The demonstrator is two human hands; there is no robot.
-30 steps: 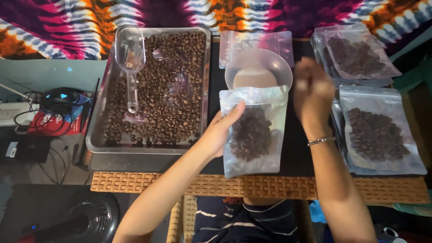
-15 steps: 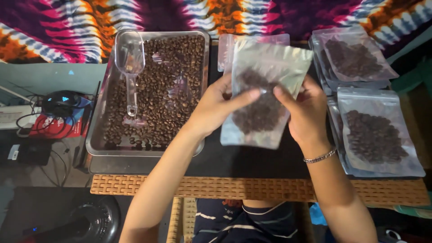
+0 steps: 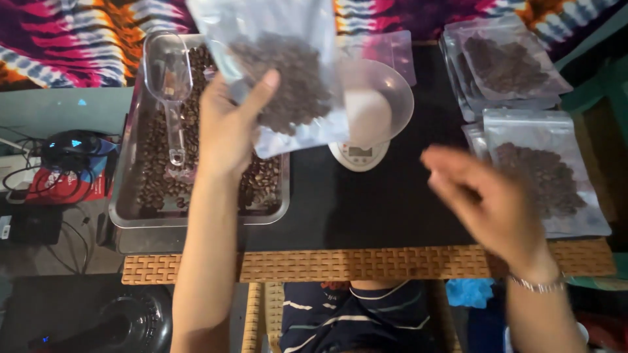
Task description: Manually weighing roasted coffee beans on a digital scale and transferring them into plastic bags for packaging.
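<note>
The left hand (image 3: pixel 229 127) grips a clear pouch of coffee beans (image 3: pixel 281 72) above the metal tray (image 3: pixel 196 219); the right hand (image 3: pixel 487 202) hovers empty, blurred.

A black-topped table (image 3: pixel 366 209) with a woven cane edge (image 3: pixel 366 265) (dimly lit) backs onto tie-dye cloth (image 3: pixel 59 39).

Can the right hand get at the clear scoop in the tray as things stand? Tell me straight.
Probably not directly. The right hand hovers empty near the filled pouches, while the clear scoop lies in the bean tray on the far side of the left hand, whose arm and raised pouch cross the path.
</note>
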